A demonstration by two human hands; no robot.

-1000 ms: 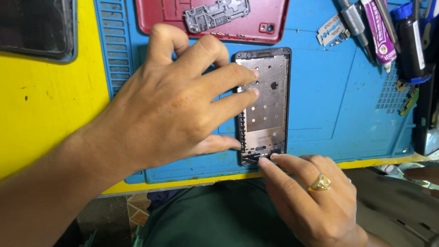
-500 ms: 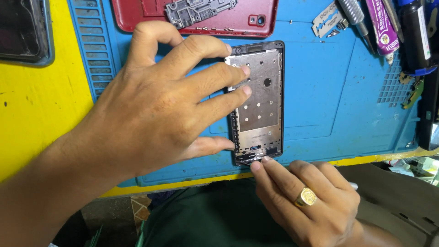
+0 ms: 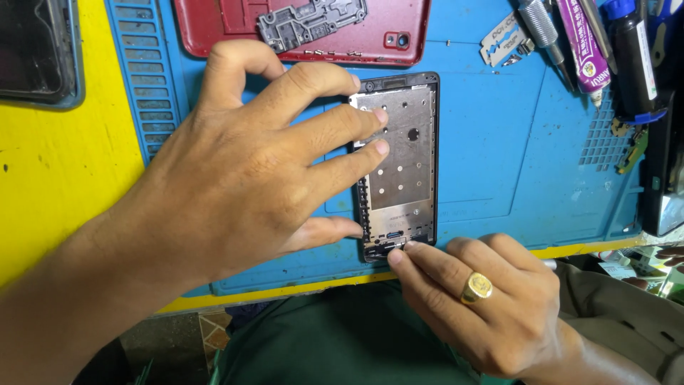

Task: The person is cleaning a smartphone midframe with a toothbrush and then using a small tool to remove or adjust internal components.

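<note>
A stripped phone frame point(image 3: 405, 171), grey metal inside a black rim, lies on the blue work mat point(image 3: 499, 157). My left hand point(image 3: 249, 157) presses flat on its left side, fingers spread across the metal plate and the thumb against the lower left edge. My right hand point(image 3: 484, 299), with a gold ring, comes in from below. Its thumb and forefinger pinch at the frame's bottom edge, near the port. Whether a small part sits between those fingertips is hidden.
A red phone back cover point(image 3: 299, 28) with a grey inner bracket point(image 3: 310, 18) lies at the mat's top. A razor blade point(image 3: 502, 39), a screwdriver point(image 3: 541, 28), a glue tube point(image 3: 581, 46) and a black bottle point(image 3: 634, 57) crowd the top right. A dark screen panel point(image 3: 35, 50) rests on the yellow table.
Both hands stay on the phone frame. The right fingertips have kept working at the bottom edge with only slight shifts; the view has drifted a little.
</note>
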